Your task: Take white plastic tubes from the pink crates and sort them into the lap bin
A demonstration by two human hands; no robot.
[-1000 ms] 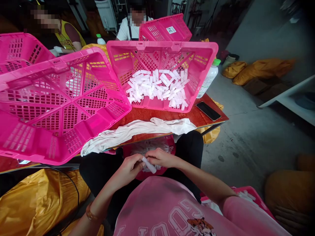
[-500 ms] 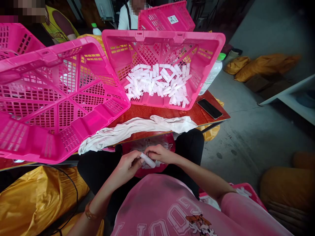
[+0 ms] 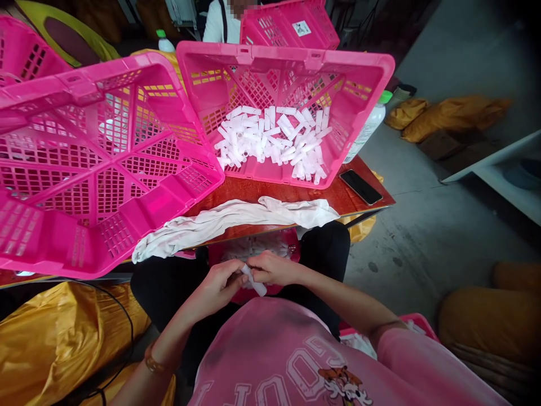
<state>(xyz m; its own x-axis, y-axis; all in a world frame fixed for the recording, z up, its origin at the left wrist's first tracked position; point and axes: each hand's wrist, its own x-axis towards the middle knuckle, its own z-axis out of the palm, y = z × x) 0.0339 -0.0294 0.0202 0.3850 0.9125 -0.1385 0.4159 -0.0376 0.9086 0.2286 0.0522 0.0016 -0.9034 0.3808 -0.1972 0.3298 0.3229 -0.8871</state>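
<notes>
Just below the central pink crate (image 3: pixel 296 59), past the front edge of the surface, we log both hands above our lap. The left grip (image 3: pixel 217 287) and the right grip (image 3: pixel 274 269) are pressed together on one short white plastic tube (image 3: pixel 256 282): fingers meet at its upper end, and its lower end sticks out, tilted down and to the right. Under the hands sits a pink lap basket (image 3: pixel 291 239) holding more white tubes (image 3: pixel 253 247), partly blurred. A gold-coloured bracelet (image 3: pixel 153 361) circles the left wrist.

Inside the central pink crate lies a jumbled heap of white plastic tubes (image 3: pixel 270 141). Nearer to us than that crate, a crumpled white cloth (image 3: pixel 232 220) lies along the reddish wooden surface (image 3: pixel 270 192). To the crate's right, a black smartphone (image 3: pixel 360 187) rests on the surface, and a white bottle with a green cap (image 3: pixel 367 127) stands just beside the crate. To its left, a second pink crate (image 3: pixel 105 163) sits tilted, overlapping the surface's edge. Behind it stand a third pink crate (image 3: pixel 291 28) and a co-worker in a white shirt (image 3: pixel 215 25). Yellow sacks (image 3: pixel 448 118) lie on the concrete floor (image 3: pixel 422 248) off to its right.
</notes>
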